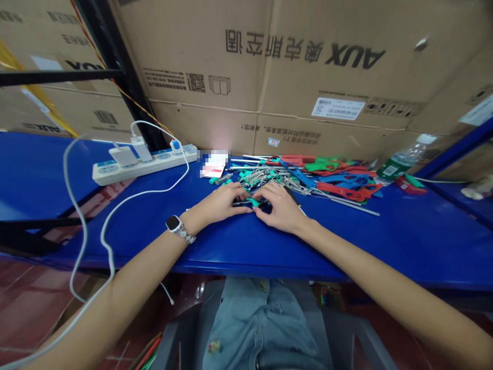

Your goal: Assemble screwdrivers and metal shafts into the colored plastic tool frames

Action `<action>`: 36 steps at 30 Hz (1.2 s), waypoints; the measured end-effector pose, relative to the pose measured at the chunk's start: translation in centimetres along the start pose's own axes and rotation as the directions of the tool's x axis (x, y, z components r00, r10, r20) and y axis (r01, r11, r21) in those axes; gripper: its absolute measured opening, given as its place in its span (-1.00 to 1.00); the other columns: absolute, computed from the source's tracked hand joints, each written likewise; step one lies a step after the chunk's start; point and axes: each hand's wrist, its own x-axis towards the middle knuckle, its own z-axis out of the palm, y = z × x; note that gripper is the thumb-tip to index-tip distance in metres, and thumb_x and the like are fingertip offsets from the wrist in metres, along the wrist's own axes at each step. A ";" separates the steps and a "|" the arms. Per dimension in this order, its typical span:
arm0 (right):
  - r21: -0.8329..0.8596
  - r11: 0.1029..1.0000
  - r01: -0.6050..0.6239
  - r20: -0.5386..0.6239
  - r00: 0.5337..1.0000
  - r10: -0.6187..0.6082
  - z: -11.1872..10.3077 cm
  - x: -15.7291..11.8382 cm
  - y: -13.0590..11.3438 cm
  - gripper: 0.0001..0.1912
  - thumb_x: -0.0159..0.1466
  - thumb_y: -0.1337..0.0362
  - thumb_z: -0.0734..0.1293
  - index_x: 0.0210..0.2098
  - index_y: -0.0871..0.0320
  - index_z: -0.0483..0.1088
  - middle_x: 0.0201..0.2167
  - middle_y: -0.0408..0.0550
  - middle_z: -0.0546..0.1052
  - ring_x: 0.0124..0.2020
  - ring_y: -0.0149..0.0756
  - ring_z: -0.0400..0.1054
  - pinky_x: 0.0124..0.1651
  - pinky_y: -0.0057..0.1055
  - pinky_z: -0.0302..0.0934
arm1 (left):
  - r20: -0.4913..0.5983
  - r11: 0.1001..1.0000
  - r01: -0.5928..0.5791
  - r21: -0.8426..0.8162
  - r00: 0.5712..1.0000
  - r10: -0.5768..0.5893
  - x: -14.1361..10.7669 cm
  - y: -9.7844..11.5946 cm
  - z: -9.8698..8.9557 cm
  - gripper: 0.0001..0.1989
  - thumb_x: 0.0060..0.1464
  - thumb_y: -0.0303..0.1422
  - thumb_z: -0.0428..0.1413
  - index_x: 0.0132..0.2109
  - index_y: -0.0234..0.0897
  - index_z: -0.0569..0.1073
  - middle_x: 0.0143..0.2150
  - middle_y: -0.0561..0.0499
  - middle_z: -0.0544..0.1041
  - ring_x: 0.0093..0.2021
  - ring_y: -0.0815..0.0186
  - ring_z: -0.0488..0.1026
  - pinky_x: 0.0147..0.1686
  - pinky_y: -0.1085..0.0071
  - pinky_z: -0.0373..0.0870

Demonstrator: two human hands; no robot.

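In the head view, the work sits at the near edge of a pile of small parts (pixel 265 177) on a blue table (pixel 346 246). There, just in front of the pile, is a small green piece (pixel 254 202), bright and smooth like plastic, partly covered by fingertips, its full shape too small to tell. The right hand (pixel 280 205) pinches it narrowly between thumb and finger. The left hand (pixel 226 202) has thumb and fingers nearly together, the thumb tip just beside the green piece; I cannot tell whether it grips anything. A watch (pixel 173 223) is on the left wrist.

The pile itself mixes green ends with clear and silvery bits. Right of the pile are red, blue and green plastic handles (pixel 349 191), a thin metal rod (pixel 362 208) and, farther right, a tilted bottle (pixel 400 163). Left of the pile lies a white power strip (pixel 148 165); behind the pile stands a cardboard box (pixel 292 77)
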 end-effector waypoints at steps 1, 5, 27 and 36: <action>0.007 1.000 -0.019 0.003 1.000 0.019 0.1 0.0 0.0 -0.94 0.29 0.32 0.34 -0.22 0.08 0.40 -0.22 -0.01 0.53 -0.09 -0.09 0.37 0.04 -0.12 0.22 | 0.000 1.000 -0.003 0.002 1.000 0.003 0.0 0.0 0.0 -0.70 0.23 -0.14 0.28 -0.03 -0.24 0.57 -0.10 -0.10 0.53 -0.08 0.11 0.47 -0.10 0.19 0.40; 0.015 0.995 -0.100 0.016 0.995 0.100 0.4 0.3 -0.3 -0.93 0.25 0.35 0.35 -0.25 0.08 0.40 -0.23 -0.03 0.53 -0.09 -0.11 0.36 0.02 -0.15 0.20 | -0.005 1.000 -0.020 0.008 1.000 0.020 0.0 -0.2 0.1 -0.70 0.25 -0.13 0.26 -0.04 -0.26 0.56 -0.10 -0.10 0.52 -0.07 0.11 0.47 -0.07 0.18 0.40; -0.197 0.980 -0.039 0.140 0.988 0.068 -0.5 1.6 -1.0 -0.86 0.36 0.33 0.36 -0.24 0.15 0.60 -0.29 0.01 0.55 -0.13 -0.12 0.39 0.02 -0.15 0.15 | 0.020 1.000 -0.023 0.017 1.000 0.022 0.0 -0.1 0.0 -0.75 0.30 -0.17 0.22 -0.04 -0.24 0.56 -0.05 -0.12 0.54 -0.04 0.09 0.48 -0.09 0.18 0.41; 0.064 0.995 -0.076 0.211 0.976 0.061 -1.9 2.2 1.2 -0.86 0.35 0.36 0.39 -0.21 0.09 0.64 -0.24 -0.01 0.56 -0.13 -0.18 0.44 0.00 -0.19 0.27 | 0.032 0.999 -0.035 0.024 0.999 0.034 -0.1 0.0 -0.2 -0.71 0.31 -0.12 0.21 0.00 -0.21 0.57 -0.09 -0.09 0.52 -0.07 0.14 0.46 -0.08 0.23 0.40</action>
